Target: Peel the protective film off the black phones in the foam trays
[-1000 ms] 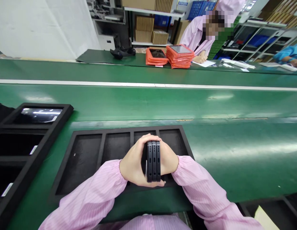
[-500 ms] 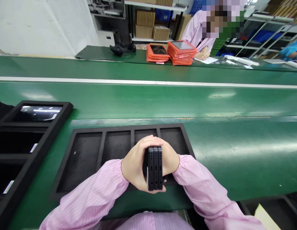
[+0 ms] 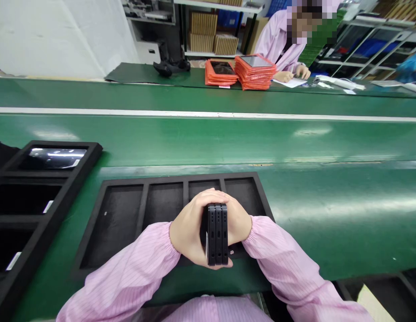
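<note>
Three black smartphones (image 3: 218,235) stand on edge, pressed side by side, with their port ends facing me. My left hand (image 3: 189,228) is closed round the stack from the left, its thumb under the lower edge. From the right, my right hand (image 3: 238,221) wraps the same stack; its fingers are partly hidden behind the phones. Both hands hold the stack above a black foam tray (image 3: 143,210) with several compartments. The left compartment of that tray shows only a tiny pale speck.
At the left lies another black tray (image 3: 65,197) with phones in its slots. A green work surface (image 3: 328,201) stretches to the right. Across it stand orange-wrapped tablet stacks (image 3: 255,76); a co-worker's hands (image 3: 293,75) rest on paper. A tray corner (image 3: 389,295) shows lower right.
My hands and the phones stay nearly still. Across the bench, the co-worker's second hand has come into view over the paper.
</note>
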Available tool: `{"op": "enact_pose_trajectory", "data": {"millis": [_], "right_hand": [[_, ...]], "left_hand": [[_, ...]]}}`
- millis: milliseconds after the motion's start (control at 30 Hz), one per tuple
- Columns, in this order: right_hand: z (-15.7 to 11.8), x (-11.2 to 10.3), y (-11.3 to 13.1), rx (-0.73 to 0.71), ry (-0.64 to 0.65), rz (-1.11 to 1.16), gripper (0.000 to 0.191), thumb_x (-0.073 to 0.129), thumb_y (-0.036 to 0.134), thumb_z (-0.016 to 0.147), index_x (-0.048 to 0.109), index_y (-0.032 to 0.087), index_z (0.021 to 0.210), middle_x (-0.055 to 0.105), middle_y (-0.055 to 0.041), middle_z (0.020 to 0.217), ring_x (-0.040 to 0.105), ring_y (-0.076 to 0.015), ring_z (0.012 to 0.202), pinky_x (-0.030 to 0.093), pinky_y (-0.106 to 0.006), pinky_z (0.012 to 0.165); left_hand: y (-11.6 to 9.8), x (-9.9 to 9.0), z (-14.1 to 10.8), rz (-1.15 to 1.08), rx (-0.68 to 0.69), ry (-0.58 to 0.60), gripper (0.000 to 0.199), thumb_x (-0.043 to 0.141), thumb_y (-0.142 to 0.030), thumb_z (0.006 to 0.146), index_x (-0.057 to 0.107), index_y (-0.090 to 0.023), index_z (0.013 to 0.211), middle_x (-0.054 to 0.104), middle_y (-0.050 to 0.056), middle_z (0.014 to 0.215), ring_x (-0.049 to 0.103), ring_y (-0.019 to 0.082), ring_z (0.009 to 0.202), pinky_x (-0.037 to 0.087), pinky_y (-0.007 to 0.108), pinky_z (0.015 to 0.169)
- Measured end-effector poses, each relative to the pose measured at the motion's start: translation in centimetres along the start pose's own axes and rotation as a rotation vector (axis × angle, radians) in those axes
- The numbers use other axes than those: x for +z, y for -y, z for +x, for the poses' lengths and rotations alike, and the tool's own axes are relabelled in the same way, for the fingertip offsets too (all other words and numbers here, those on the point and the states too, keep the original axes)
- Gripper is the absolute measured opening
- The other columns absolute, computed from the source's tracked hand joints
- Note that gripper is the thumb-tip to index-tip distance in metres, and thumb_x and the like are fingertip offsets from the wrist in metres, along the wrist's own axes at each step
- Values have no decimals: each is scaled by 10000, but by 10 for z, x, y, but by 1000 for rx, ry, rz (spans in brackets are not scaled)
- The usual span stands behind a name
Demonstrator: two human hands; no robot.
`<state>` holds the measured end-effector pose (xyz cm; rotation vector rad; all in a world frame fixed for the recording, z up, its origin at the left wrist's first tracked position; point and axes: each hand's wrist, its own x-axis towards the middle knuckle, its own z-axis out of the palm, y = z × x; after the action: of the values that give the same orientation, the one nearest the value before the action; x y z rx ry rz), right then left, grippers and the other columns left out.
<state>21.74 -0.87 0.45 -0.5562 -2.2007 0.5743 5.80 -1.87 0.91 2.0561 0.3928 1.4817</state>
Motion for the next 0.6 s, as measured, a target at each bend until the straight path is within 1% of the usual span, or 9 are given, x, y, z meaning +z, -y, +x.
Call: {"op": "enact_pose_trajectory", "data": {"millis": [133,200,333,467,600], "right_hand": [[1,-2,1,101,63,46,702,764,481,667,486,160,1226,629,-142,1145,626,-297,1122,505,-460,1018],[2,-2,1,115,76,55,707,769,472,664,484,164,1233,628,-140,1149,625,-297,1124,506,-458,1017],[1,-2,1,69,44,58,708,752,497,682,471,165,1241,623,-149,1164,630,-295,1119,503,-465,1019],[-3,0,-2,39,13,32,685,762,501,675,475,173,1203,631,-149,1152,630,-298,1114,519,-470,996],[-8,3,-4,15,0,-33,669,754,513,690,474,177,1197,634,-142,1145,633,-289,1097,536,-466,975]], "left_hand": [[1,-3,2,-1,-27,34,935,808,-599,600,401,-187,1334,595,153,1152,641,316,1075,458,568,1053],[2,-3,2,1,-32,40,941,803,-605,603,394,-189,1341,591,155,1157,637,321,1083,454,576,1054],[1,-3,1,-4,-26,34,974,823,-607,570,393,-197,1342,598,158,1167,645,330,1072,459,589,1041],[0,-1,-1,0,-7,10,1020,845,-629,519,404,-200,1333,615,152,1156,656,329,1046,465,585,1035],[0,0,-2,-16,43,7,999,851,-613,534,416,-197,1330,621,141,1129,655,320,1047,503,554,1002]]}}
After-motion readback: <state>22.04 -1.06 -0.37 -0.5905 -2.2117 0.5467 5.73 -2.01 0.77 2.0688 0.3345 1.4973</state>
